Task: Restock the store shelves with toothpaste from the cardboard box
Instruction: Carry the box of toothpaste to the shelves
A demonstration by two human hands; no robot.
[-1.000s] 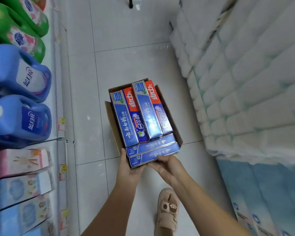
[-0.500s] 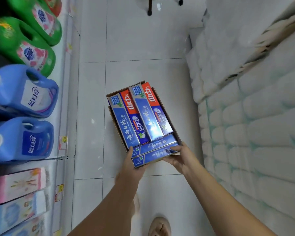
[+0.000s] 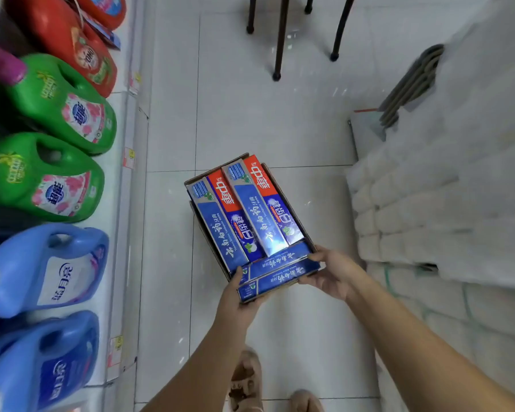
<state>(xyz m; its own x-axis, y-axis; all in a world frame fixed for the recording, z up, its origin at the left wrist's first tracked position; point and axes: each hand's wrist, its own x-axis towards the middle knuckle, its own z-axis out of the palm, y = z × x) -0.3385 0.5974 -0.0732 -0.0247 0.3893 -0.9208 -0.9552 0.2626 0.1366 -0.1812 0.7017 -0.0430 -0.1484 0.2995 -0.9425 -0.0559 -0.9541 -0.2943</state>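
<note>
Head view: you hold the box (image 3: 208, 239) in mid-frame, apparently lifted clear of the floor (image 3: 250, 120), with both hands at its near end. Your left hand (image 3: 235, 295) grips the near-left corner, with the thumb lying on the crosswise cartons (image 3: 277, 272). Your right hand (image 3: 330, 273) clasps the near-right corner, with its fingers curled over the carton ends. All the toothpaste (image 3: 250, 215) is in the box, and none is on a shelf in view.

The far end looks unsupported. If it dips, the long cartons could slide away from you and spill out, since they sit level with or above the rim. The two crosswise cartons lie on top at your end and seem held mostly by your thumb and fingers. Loosen either hand and they may slip off toward your foot (image 3: 246, 379).

The aisle is narrow. At the left of the frame, the jugs (image 3: 57, 102) overhang the shelf edge (image 3: 125, 203), and a swing that way could knock one. At the right the tissue packs (image 3: 428, 203) crowd in, and the chair legs (image 3: 280, 40) stand ahead at the top of the frame, so a forward step risks a bump.
</note>
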